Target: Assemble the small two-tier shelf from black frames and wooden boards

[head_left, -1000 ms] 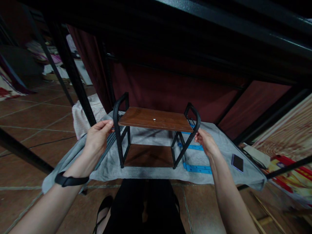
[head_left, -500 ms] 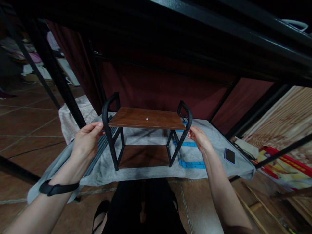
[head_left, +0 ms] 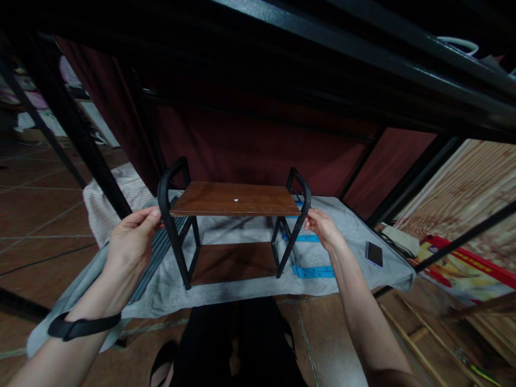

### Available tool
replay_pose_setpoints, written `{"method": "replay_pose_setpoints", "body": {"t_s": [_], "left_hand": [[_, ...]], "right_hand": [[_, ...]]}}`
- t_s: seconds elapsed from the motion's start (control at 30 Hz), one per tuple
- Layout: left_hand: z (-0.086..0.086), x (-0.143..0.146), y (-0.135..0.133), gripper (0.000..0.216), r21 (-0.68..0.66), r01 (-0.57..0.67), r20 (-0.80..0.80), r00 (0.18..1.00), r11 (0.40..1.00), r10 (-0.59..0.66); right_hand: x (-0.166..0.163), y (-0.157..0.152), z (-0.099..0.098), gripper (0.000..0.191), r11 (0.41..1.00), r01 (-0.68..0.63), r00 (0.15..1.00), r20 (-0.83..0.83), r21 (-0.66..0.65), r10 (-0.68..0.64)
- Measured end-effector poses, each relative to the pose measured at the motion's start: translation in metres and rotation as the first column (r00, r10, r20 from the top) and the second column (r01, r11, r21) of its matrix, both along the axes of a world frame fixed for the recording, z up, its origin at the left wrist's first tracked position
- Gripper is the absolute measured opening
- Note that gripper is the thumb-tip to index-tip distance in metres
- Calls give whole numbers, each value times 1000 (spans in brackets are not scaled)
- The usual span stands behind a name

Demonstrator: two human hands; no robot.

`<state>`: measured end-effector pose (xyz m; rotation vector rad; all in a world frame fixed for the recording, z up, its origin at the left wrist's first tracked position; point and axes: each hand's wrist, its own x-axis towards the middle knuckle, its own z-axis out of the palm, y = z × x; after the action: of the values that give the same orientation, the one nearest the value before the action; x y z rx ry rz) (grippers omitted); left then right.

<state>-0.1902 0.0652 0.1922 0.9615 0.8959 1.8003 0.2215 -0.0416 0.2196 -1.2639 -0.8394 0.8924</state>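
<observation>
A small two-tier rack (head_left: pixel 235 200) stands upright on a grey cloth, with brown wood-grain boards and a black metal frame. Its lower board (head_left: pixel 234 262) lies near the cloth, and a tiny white spot marks the upper one. My left hand (head_left: pixel 131 236), a black band on its wrist, pinches at the outer side of the left frame, level with the upper board. On the opposite side my right hand (head_left: pixel 323 228) has its fingertips pressed together against the right frame at the same height. Whatever lies between either set of fingertips is too small or hidden.
Blue strips (head_left: pixel 316 272) lie on the grey cloth (head_left: pixel 346 215) right of the rack, with a phone (head_left: pixel 374 253) farther right. Grey tubes (head_left: pixel 151 269) lie at the left. A dark metal beam (head_left: pixel 322 54) crosses overhead. A red-and-yellow box (head_left: pixel 463 263) stands at right.
The whole view has shifted slightly, so the rack and both hands appear a little farther left. Both hands keep their places at the frame's sides.
</observation>
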Motion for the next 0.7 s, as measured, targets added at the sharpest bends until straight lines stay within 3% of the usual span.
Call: {"method": "replay_pose_setpoints", "body": {"t_s": [0.7], "left_hand": [[0, -1, -1, 19, 36, 30, -48, 998, 999, -28]], "right_hand": [[2, -3, -1, 46, 999, -36, 999, 5, 18, 36]]}}
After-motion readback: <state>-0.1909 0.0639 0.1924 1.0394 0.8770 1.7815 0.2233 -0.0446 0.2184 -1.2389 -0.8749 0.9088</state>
